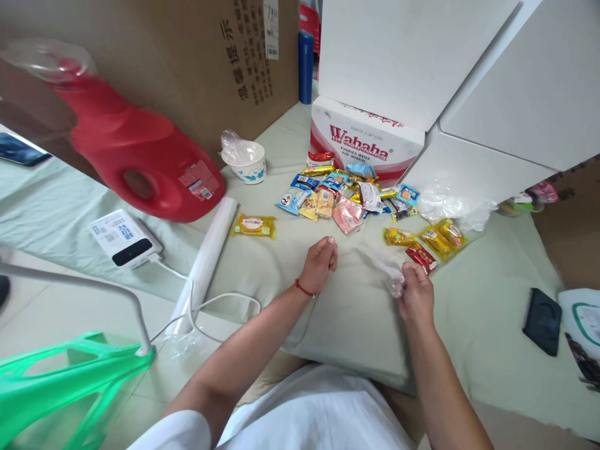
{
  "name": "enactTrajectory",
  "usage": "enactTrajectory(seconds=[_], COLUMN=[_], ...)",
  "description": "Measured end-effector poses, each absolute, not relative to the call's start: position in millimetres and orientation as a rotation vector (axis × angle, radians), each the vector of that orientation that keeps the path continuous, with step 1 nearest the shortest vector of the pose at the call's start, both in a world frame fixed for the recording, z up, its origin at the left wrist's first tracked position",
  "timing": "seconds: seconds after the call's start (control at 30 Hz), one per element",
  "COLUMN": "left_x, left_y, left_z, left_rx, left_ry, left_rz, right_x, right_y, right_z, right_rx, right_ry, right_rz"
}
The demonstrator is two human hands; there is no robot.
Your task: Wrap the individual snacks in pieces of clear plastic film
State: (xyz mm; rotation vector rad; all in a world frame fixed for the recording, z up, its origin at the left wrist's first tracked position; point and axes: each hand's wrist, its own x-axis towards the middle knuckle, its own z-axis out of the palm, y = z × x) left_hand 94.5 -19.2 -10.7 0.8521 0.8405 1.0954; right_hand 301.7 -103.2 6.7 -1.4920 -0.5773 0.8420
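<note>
My left hand [320,265], with a red cord on its wrist, is closed above the cloth, in front of the snack pile. Whatever its curled fingers may hold is hidden. A thin clear plastic bag [387,265] is pinched in my right hand [417,290] and stretches toward the left, its far end blurred. Just beyond that hand lie a red snack packet [422,257] and a yellow-wrapped snack [399,237]. A larger yellow pack [443,239] sits to their right. Several small wrapped snacks, among them a pink packet [348,214], are heaped farther back.
Behind the heap stands a Wahaha box [368,140]. Crumpled clear plastic [454,203] lies right of it. Leftward are a paper cup [247,164], a lone yellow snack [254,225], a plastic roll [206,262], a red jug [150,144] and a cabled white device [124,237].
</note>
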Motion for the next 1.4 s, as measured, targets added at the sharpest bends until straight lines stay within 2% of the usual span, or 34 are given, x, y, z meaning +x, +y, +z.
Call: enactTrajectory(seconds=[0.07,0.23,0.3,0.43,0.5,0.63,0.8,0.87,1.07,1.17,1.27,1.33,1.4], left_x=[100.2,122.9,125.2,114.2,106.1,97.5,115.8,123.1,105.5,93.1,88.5,89.2,92.1], left_y=[-33.4,-63.1,-64.0,-57.6,-58.8,-77.1,-101.1,-100.8,-78.7,-68.5,-63.2,-63.1,-65.6], left_z=[-8.2,-5.3,-5.1,-6.3,-4.2,14.9,38.4,37.2,21.4,15.4,10.7,9.3,9.7], left_rx=[0.909,1.017,0.931,0.611,0.599,1.033,1.548,1.426,0.575,0.334,0.233,0.262,0.332], left_ry=[0.882,1.033,0.991,0.894,0.994,1.346,1.120,1.150,1.066,1.073,1.107,1.156,1.206], left_rz=[0.988,0.872,0.927,0.931,0.991,1.330,1.110,1.087,1.186,1.193,1.217,1.246,1.281], right_x=[291.3,276.0,275.8,278.1,277.9,272.4,260.7,260.6,286.6,304.5,321.5,329.7,331.4], right_y=[-108.0,-115.6,-115.7,-116.7,-119.2,-125.8,-133.4,-135.0,-144.9,-162.0,-182.9,-191.8,-192.1], right_z=[4.9,3.5,2.7,0.4,1.1,7.5,20.5,25.5,22.2,6.8,-3.3,0.0,9.8], right_rx=[-1.545,-1.532,-1.442,-1.236,-1.189,-1.203,-1.384,-1.437,-1.472,-1.560,-1.771,-1.901,-1.910], right_ry=[-0.686,-0.996,-0.898,-0.425,-0.333,-0.422,-0.819,-0.849,-0.545,-0.493,-0.675,-0.901,-1.144], right_rz=[0.712,0.667,0.693,1.013,1.100,1.049,0.904,0.858,0.751,0.791,0.920,0.796,0.482])
